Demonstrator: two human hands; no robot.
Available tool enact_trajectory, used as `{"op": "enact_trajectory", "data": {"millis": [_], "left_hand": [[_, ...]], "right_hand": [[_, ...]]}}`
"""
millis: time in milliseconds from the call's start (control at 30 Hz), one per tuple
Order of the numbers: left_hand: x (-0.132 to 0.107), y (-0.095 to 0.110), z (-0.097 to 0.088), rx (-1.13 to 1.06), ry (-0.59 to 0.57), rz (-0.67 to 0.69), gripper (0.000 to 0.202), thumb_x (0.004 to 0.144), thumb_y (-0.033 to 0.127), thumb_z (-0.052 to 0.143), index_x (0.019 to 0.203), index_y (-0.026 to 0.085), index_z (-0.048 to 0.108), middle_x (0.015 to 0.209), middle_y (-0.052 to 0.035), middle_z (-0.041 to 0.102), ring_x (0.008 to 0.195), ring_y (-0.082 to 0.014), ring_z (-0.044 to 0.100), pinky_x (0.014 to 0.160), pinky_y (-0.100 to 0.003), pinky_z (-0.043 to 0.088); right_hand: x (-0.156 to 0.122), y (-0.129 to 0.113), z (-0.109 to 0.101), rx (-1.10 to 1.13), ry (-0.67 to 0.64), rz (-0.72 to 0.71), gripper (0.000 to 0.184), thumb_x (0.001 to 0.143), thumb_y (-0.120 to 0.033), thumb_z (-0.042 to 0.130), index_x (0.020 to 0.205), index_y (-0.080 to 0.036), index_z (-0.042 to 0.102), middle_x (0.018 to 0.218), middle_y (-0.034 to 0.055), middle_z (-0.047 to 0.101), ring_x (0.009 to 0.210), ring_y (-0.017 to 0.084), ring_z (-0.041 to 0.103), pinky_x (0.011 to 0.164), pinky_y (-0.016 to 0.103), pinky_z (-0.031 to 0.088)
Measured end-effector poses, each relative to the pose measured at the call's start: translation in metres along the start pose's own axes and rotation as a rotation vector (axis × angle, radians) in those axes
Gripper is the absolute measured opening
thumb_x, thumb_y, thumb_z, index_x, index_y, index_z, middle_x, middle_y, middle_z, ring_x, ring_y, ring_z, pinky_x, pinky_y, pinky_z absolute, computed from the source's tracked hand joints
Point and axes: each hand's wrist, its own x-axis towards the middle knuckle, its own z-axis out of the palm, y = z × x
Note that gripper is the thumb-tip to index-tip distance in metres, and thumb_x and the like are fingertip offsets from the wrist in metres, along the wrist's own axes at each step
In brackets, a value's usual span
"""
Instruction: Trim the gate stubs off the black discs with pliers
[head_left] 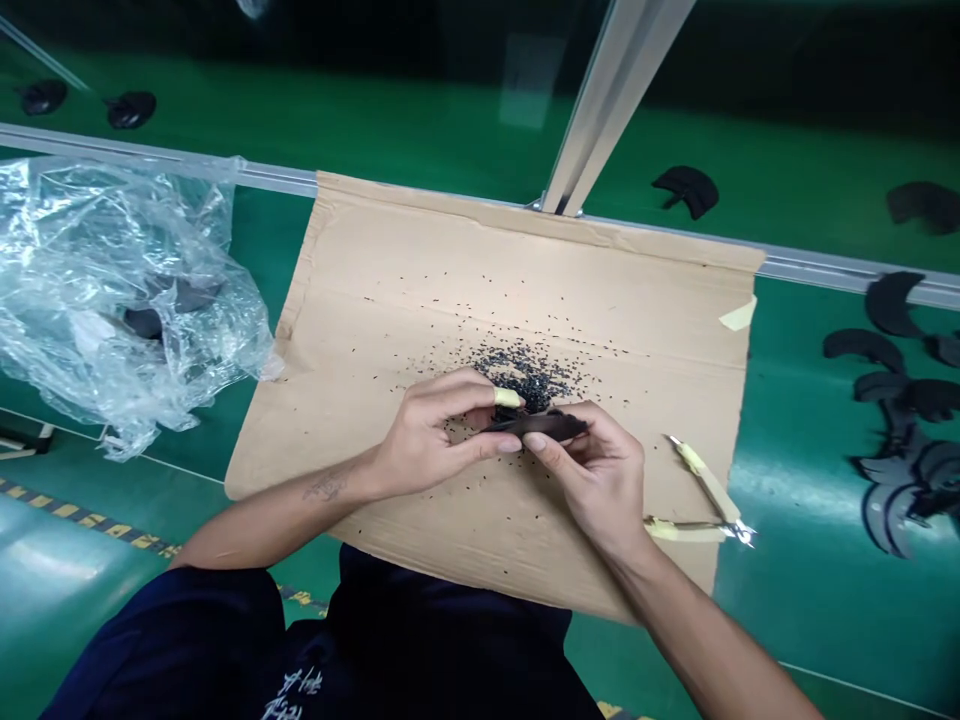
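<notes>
Both hands, left hand and right hand, pinch a dark part mid-frame over crumb-strewn cardboard; green bench all around.

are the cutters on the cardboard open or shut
Open. The cutters lie on the cardboard beside the right hand, handles spread in a V.

Your brown cardboard sheet is speckled with black shavings. The table is green, with curved black pieces along its right edge.
</notes>
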Motion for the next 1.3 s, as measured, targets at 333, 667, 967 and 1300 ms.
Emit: {"op": "enact_trajectory", "data": {"millis": [333,667,967,1300], "left_hand": [[-0.001,0.001,-0.003,-0.031,-0.021,0.21,0.027,0.094,0.031,0.076,0.115,0.016,0.07,0.094,-0.0066,0.071,0.084,-0.0137,0.066,0.071,-0.027,0.056],[-0.003,0.006,-0.009,0.049,-0.025,0.266,0.019,0.093,0.024,0.076,0.107,0.012,0.069,0.09,-0.009,0.073,0.08,-0.0149,0.067,0.072,-0.03,0.058],[-0.007,0.004,-0.012,0.094,-0.049,0.256,0.016,0.094,0.025,0.075,0.107,0.018,0.07,0.087,-0.0049,0.072,0.076,-0.0149,0.066,0.07,-0.03,0.056],[-0.004,0.002,-0.005,0.005,-0.097,0.187,0.021,0.096,0.031,0.073,0.111,0.017,0.072,0.101,-0.0091,0.074,0.094,-0.0178,0.068,0.083,-0.034,0.057]], "right_hand": [[-0.01,0.014,0.001,-0.073,-0.112,-0.291,0.006,0.096,-0.028,0.071,0.097,-0.024,0.067,0.087,0.003,0.075,0.075,0.015,0.072,0.072,0.027,0.062],[-0.011,0.015,0.005,-0.042,-0.163,-0.308,0.006,0.096,-0.025,0.071,0.094,-0.023,0.066,0.091,0.0039,0.079,0.074,0.015,0.074,0.071,0.026,0.062],[-0.011,0.015,0.005,-0.155,-0.19,-0.228,0.014,0.097,-0.031,0.068,0.086,-0.024,0.062,0.075,0.0018,0.071,0.059,0.014,0.063,0.06,0.028,0.056],[-0.009,0.01,0.005,-0.083,-0.198,-0.233,0.023,0.096,-0.037,0.072,0.085,-0.023,0.059,0.071,-0.0034,0.063,0.056,0.01,0.054,0.052,0.022,0.044]]}}
